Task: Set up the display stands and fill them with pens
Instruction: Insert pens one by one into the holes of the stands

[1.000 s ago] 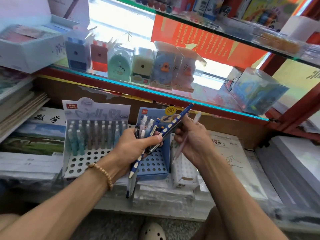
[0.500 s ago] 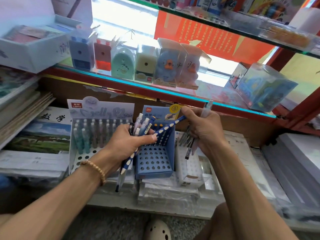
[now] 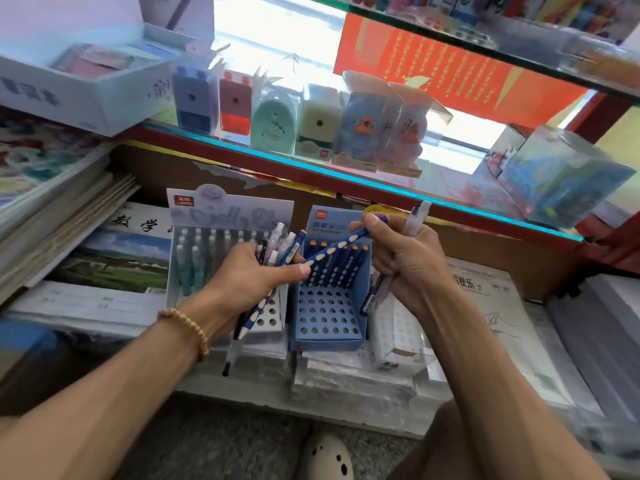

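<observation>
Pulling a blue spotted pen (image 3: 329,252) out of the bundle, the right hand (image 3: 403,261) is pinching its upper end between thumb and forefinger, while its other fingers are curling around a clear pen (image 3: 414,223) and a dark one below. A second ago that spotted pen was lying mostly inside the left grip; now it is sliding out toward the right fingers, so one pen is being singled out for placing. The left hand (image 3: 249,275) is gripping the remaining bundle of pens (image 3: 280,245), its thumb pressing across the spotted pen's middle. Just beyond both sets of fingers, the blue display stand (image 3: 327,317) is standing with one back row filled and its front holes open. Behind the left fingers, the white display stand (image 3: 228,220) is holding several rows already.
</observation>
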Motion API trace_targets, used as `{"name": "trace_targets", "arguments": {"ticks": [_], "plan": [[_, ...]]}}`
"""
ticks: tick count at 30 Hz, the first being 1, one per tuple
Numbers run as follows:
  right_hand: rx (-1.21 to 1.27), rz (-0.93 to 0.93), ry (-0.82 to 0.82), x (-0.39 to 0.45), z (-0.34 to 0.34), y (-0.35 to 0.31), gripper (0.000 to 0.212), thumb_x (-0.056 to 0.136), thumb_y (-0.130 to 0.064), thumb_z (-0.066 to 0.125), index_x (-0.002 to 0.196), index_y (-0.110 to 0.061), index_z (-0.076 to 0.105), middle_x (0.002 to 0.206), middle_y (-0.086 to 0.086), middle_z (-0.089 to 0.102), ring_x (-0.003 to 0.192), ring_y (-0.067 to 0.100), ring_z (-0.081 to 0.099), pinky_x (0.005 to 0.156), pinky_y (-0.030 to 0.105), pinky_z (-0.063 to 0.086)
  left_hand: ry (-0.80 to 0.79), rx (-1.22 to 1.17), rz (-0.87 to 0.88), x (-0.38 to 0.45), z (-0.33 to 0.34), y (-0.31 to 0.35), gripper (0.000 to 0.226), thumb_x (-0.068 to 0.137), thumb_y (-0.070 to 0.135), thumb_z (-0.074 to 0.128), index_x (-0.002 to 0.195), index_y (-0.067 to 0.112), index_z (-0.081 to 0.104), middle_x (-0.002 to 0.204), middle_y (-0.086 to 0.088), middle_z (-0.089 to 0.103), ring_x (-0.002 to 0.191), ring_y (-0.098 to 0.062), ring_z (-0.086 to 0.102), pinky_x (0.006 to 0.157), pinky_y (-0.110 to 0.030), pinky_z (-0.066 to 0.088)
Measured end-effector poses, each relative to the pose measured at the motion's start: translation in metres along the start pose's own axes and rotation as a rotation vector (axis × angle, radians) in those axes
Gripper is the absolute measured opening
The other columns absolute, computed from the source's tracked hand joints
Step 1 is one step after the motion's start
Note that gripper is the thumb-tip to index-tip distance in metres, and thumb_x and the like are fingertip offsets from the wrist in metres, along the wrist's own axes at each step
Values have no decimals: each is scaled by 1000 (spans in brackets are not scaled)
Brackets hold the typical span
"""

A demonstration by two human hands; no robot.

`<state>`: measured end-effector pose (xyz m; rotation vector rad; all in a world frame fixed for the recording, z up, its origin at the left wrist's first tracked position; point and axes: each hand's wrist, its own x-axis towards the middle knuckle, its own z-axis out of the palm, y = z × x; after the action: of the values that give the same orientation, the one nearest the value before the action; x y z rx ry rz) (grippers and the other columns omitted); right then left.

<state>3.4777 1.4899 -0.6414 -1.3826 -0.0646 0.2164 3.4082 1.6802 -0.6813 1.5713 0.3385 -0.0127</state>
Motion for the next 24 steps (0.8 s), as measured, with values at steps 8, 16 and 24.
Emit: {"name": "trace_targets", "arguments": {"ticks": [8, 16, 24], "plan": [[-553, -215, 197, 20, 4, 26, 11, 84, -18, 79, 79, -10, 74, 82, 6, 76, 82, 18, 74, 80, 45, 60, 192, -18, 10, 2, -29, 6, 12, 84, 18, 75, 93, 10, 73, 83, -1, 71, 66, -4, 63, 57, -19, 43], [-678, -213, 195, 36, 18, 57, 15, 81, -25, 82, 71, -19, 72, 76, -1, 74, 77, 16, 72, 73, 43, 60, 146, -33, 49, -3, -27, 7, 4, 83, 13, 76, 83, 11, 72, 72, 4, 68, 52, 7, 61, 47, -9, 44], [-797, -169, 112, 32, 29, 76, 17, 85, -27, 79, 80, -12, 72, 79, 5, 73, 81, 27, 68, 73, 45, 56, 126, -52, 70, -3, -29, 5, 5, 83, 12, 76, 81, 13, 71, 72, 7, 68, 57, 7, 62, 51, -9, 46]]}}
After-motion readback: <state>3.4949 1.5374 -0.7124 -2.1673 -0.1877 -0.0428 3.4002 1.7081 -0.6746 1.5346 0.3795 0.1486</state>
